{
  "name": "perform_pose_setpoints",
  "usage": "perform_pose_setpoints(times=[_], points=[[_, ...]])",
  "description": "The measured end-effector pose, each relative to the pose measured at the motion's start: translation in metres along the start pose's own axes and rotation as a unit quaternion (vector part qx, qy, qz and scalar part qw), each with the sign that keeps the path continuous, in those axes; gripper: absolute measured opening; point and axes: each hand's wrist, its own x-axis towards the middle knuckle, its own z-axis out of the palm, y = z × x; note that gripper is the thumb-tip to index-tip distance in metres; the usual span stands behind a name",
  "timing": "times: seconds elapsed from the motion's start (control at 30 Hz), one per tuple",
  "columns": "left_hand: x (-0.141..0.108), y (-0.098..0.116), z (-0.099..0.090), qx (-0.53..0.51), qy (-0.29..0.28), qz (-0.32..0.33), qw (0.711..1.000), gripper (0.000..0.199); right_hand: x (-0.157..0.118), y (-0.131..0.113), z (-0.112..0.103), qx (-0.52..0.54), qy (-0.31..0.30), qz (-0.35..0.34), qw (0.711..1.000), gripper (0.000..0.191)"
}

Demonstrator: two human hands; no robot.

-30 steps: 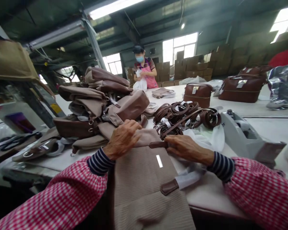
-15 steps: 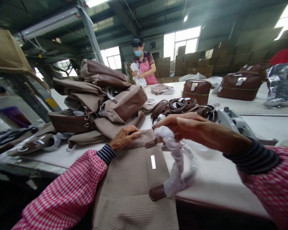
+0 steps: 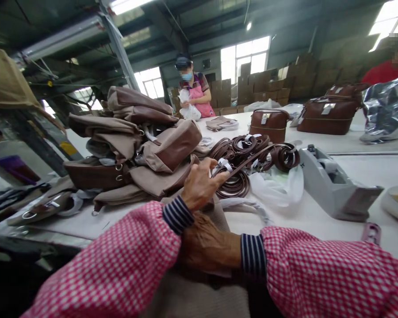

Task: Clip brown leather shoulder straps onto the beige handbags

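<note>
A ribbed taupe bag (image 3: 215,216) lies in front of me, mostly covered by my arms. My left hand (image 3: 202,183) reaches across to a heap of coiled brown straps (image 3: 234,183). Its fingers are apart, with the tips at the end of one strap (image 3: 252,161) that slants over the heap. Whether they touch it is unclear. My right hand (image 3: 208,247) rests low on the bag, passing under my left wrist, and its fingers are hidden. Part of the bag's plastic-wrapped handle (image 3: 248,204) shows to the right.
Taupe and brown bags (image 3: 172,145) are piled on the left. A grey tape dispenser (image 3: 338,185) and clear plastic (image 3: 278,185) lie right of the straps. Brown bags (image 3: 328,117) stand farther back. Across the table, a co-worker (image 3: 195,92) in a pink apron holds white wrapping.
My left hand has moved from the bag's top edge to the straps. The right hand has left the wrapped handle and come down and left onto the bag, beneath my left wrist.
</note>
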Motion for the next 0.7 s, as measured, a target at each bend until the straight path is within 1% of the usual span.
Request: perform_pose_setpoints(times=[0.03,0.07,0.1,0.13,0.17,0.2,0.23,0.27,0.3,0.33,0.37,0.4,0.43,0.47,0.53,0.6,0.7], points=[[-0.001,-0.007,0.017,0.027,0.017,-0.027,0.999,0.049,0.0,0.001,-0.007,0.039,-0.018,-0.011,0.999,0.038],[-0.002,-0.017,0.029,0.039,0.002,-0.041,0.998,0.057,-0.001,0.001,-0.018,0.091,-0.045,-0.017,0.995,0.035],[-0.003,-0.028,0.037,0.041,-0.003,-0.054,0.998,0.062,-0.002,0.0,-0.033,0.152,-0.078,-0.019,0.985,0.033],[-0.004,-0.04,0.04,0.042,-0.001,-0.06,0.997,0.063,-0.006,-0.001,-0.049,0.216,-0.111,-0.024,0.97,0.034],[-0.005,-0.052,0.039,0.042,0.0,-0.062,0.997,0.063,-0.01,-0.001,-0.066,0.283,-0.146,-0.017,0.948,0.033],[-0.007,-0.062,0.036,0.042,0.003,-0.063,0.997,0.059,-0.015,0.0,-0.083,0.342,-0.165,0.005,0.925,0.033],[-0.01,-0.07,0.031,0.042,0.003,-0.06,0.997,0.052,-0.021,0.003,-0.098,0.374,-0.154,0.044,0.913,0.035],[-0.013,-0.076,0.027,0.041,-0.002,-0.056,0.998,0.045,-0.027,0.008,-0.11,0.38,-0.115,0.084,0.914,0.035],[-0.016,-0.08,0.024,0.039,-0.007,-0.051,0.998,0.037,-0.033,0.015,-0.118,0.356,-0.054,0.123,0.925,0.033],[-0.019,-0.082,0.021,0.036,-0.013,-0.046,0.998,0.031,-0.037,0.024,-0.123,0.309,0.012,0.157,0.938,0.029],[-0.022,-0.082,0.02,0.033,-0.016,-0.042,0.998,0.027,-0.04,0.035,-0.123,0.253,0.073,0.182,0.947,0.024],[-0.023,-0.082,0.02,0.032,-0.015,-0.041,0.999,0.025,-0.04,0.046,-0.12,0.203,0.121,0.197,0.951,0.021],[-0.024,-0.081,0.021,0.033,-0.011,-0.043,0.998,0.024,-0.039,0.057,-0.115,0.17,0.146,0.208,0.952,0.018],[-0.024,-0.08,0.021,0.036,-0.007,-0.047,0.998,0.024,-0.037,0.068,-0.109,0.161,0.155,0.216,0.95,0.015],[-0.021,-0.077,0.023,0.048,0.001,-0.059,0.997,0.031,-0.029,0.084,-0.096,0.187,0.144,0.229,0.944,0.015],[-0.017,-0.075,0.024,0.064,0.007,-0.073,0.995,0.04,-0.023,0.096,-0.087,0.222,0.12,0.24,0.937,0.017],[-0.01,-0.074,0.024,0.091,0.0,-0.093,0.992,0.046,-0.022,0.107,-0.085,0.266,0.081,0.248,0.928,0.025]])
